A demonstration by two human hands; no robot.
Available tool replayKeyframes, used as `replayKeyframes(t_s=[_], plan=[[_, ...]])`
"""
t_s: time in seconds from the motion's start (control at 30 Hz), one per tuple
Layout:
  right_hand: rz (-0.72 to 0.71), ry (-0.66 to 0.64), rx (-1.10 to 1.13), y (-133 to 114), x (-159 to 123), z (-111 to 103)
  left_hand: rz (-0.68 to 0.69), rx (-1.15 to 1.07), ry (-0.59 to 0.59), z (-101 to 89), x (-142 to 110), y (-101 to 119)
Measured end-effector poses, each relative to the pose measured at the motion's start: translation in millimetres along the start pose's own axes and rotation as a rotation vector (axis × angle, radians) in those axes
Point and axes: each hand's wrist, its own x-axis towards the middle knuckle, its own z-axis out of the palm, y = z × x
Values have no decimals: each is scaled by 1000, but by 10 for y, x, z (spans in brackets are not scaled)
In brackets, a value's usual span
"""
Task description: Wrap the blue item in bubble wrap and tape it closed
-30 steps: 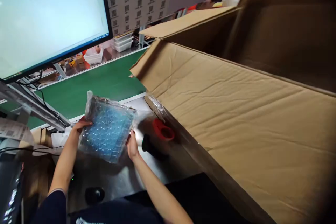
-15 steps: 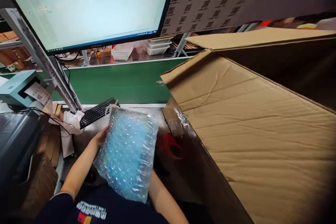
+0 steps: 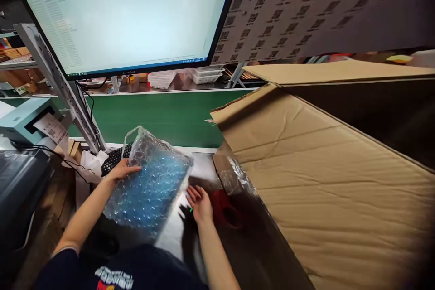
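l. hand (image 3: 125,171) grips bubble-wrapped blue pkg (image 3: 154,186) by its side, left of big cardboard box (image 3: 322,181), & r. hand (image 3: 201,204), free w/ fingers half-curled, is btwn pkg & box, nearer pkg.

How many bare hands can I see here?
2. The bare left hand grips the left side of the flat blue package in clear plastic bubble wrap; the bare right hand, open, is by its right edge, contact unclear. No others show.
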Motion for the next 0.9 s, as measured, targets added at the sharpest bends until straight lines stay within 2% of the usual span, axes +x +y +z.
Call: replayKeyframes(t_s=[0.03,0.1,0.13,0.17,0.2,0.23,0.3,0.37,0.47,0.57,0.63,0.77,0.83,0.9], plan=[[-150,58,-120,-123,-42,-25,60,172,-33,-6,-21,135],[-622,71,-430,-426,-169,0,188,542,-107,54,-49,342],[-875,-1,-585,-579,-236,48,245,698,-131,124,-57,388],[-1071,-125,-726,-710,-294,108,284,817,-152,217,-63,382],[-1187,-270,-863,-802,-333,171,306,887,-166,325,-69,320],[-1228,-415,-999,-839,-351,222,317,910,-170,438,-76,202],[-1139,-644,-1263,-715,-336,250,320,891,-150,649,-95,-179],[-975,-751,-1452,-342,-311,156,290,842,-120,803,-128,-681],[-826,-780,-1582,426,-392,-145,189,810,-164,915,-252,-1448],[-721,-792,-1642,1005,-583,-450,149,832,-270,850,-492,-2028],[-668,-802,-1665,1191,-667,-579,174,986,-244,686,-665,-2277],[-661,-840,-1653,1272,-636,-654,165,1356,-13,247,-856,-2531],[-746,-876,-1621,1263,-561,-634,182,1380,-29,122,-855,-2593],[-835,-943,-1601,1249,-482,-600,222,1352,-75,105,-822,-2639]])
